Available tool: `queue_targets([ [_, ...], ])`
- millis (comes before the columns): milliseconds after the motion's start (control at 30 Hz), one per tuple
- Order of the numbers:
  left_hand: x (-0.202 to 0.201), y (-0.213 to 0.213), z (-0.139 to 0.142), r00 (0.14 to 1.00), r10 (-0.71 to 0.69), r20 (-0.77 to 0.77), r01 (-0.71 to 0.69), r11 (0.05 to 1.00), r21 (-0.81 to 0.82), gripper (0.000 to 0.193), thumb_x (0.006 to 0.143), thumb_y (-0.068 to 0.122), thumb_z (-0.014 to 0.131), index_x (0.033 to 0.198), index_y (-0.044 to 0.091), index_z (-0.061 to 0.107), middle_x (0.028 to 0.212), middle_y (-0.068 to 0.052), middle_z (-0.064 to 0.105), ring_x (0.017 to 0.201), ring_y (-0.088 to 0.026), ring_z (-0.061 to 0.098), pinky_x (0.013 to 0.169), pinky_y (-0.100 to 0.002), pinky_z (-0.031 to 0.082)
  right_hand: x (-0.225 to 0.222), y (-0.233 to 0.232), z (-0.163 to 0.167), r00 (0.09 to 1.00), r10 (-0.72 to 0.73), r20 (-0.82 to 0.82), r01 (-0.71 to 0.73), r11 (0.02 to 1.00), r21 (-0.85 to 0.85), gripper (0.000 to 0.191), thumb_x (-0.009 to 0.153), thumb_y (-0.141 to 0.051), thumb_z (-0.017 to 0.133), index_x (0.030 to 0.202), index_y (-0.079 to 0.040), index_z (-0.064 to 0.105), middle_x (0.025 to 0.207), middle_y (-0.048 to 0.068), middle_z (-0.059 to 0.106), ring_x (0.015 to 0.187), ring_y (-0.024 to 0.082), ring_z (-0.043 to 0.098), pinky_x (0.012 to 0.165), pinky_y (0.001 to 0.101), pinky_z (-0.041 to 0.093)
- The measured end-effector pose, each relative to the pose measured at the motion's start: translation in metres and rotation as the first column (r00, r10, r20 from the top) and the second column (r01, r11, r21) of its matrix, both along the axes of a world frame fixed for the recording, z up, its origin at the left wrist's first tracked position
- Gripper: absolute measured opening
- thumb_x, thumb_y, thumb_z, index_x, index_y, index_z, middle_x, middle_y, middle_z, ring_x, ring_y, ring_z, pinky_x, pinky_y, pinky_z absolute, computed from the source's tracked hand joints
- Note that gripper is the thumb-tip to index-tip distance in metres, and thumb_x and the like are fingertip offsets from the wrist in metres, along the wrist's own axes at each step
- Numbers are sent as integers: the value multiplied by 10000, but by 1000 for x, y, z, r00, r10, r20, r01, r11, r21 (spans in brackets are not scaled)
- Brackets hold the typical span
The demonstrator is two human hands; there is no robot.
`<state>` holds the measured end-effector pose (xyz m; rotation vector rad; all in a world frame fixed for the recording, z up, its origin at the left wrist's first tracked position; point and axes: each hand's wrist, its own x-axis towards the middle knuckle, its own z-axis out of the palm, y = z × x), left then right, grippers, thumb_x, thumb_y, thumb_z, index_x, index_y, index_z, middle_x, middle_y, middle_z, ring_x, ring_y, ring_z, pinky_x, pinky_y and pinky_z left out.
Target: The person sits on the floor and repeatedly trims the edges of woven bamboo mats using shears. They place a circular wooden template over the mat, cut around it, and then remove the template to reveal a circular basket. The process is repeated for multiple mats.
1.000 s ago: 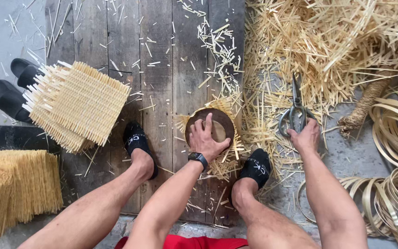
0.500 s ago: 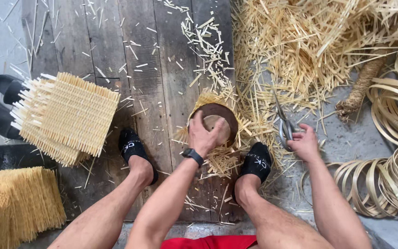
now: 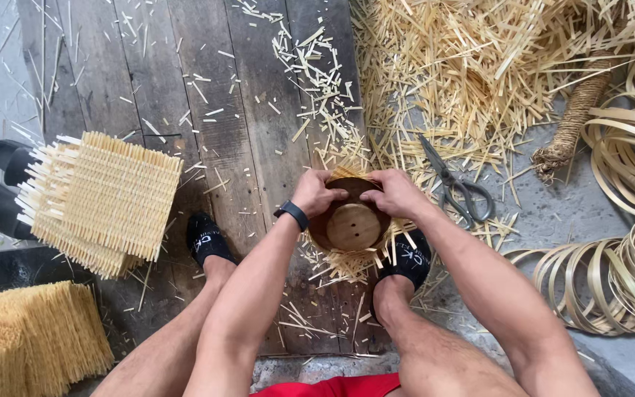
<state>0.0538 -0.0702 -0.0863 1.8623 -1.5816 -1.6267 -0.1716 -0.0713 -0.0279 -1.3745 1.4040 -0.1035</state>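
Head view: both hands point(image 3: 354, 195) grip round, smooth wooden mould point(image 3: 352, 224) amid splintery bamboo strips point(image 3: 347, 266).

Bare planks of the wooden floor point(image 3: 185, 88) lay open ahead and to the left of the left hand point(image 3: 316, 192), with only scattered offcuts on them. Further left the stack of woven mats point(image 3: 104, 198) closed that side. To the right of the right hand point(image 3: 398, 192) the scissors point(image 3: 453, 184) lay near, and beyond them the heap of bamboo strips point(image 3: 494, 66) and the coiled hoops point(image 3: 619, 272) crowded the floor. The feet flanked the round wooden mould point(image 3: 353, 224) closely below.
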Motion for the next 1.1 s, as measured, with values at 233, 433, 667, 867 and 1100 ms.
queue_targets([
  [233,-9,14,-1,990,66,122,-45,985,-165,323,710,175,864,1017,101,796,879,-147,780,788,-235,764,759,-373,583,6,9,-18,985,-39,-167,25,996,-84,446,804,-260,829,1201,-80,733,1103,181,747,995,265,746,950,353,555],
  [433,-16,6,19,975,32,219,67,901,-429,433,765,220,855,1156,70,745,1032,-181,764,945,-300,697,829,-416,545,-5,22,-31,981,-78,-178,38,976,-215,461,887,-301,782,1264,-60,671,1263,165,661,1093,340,656,863,514,510],
  [667,-8,105,152,950,59,306,-20,991,-129,465,835,252,802,1243,66,678,1128,-153,722,1007,-291,666,843,-418,549,-124,81,-79,761,-459,-459,271,867,-418,422,822,-255,803,1148,-34,651,1149,182,628,1118,353,595,1005,472,466],
  [867,106,104,144,604,-173,778,-228,898,377,526,802,259,810,1269,84,645,1158,-154,693,1037,-302,641,862,-433,532,-161,112,-119,798,-318,-512,194,940,-282,614,701,-188,855,1209,1,565,1139,218,636,1088,390,612,966,462,486],
  [1100,111,106,137,619,-182,764,-232,887,400,600,764,268,820,1300,104,608,1193,-156,660,1072,-314,612,885,-451,513,-162,98,-104,914,-241,-326,274,960,58,353,664,-158,763,974,-15,675,867,150,733,851,300,723,797,415,567],
])
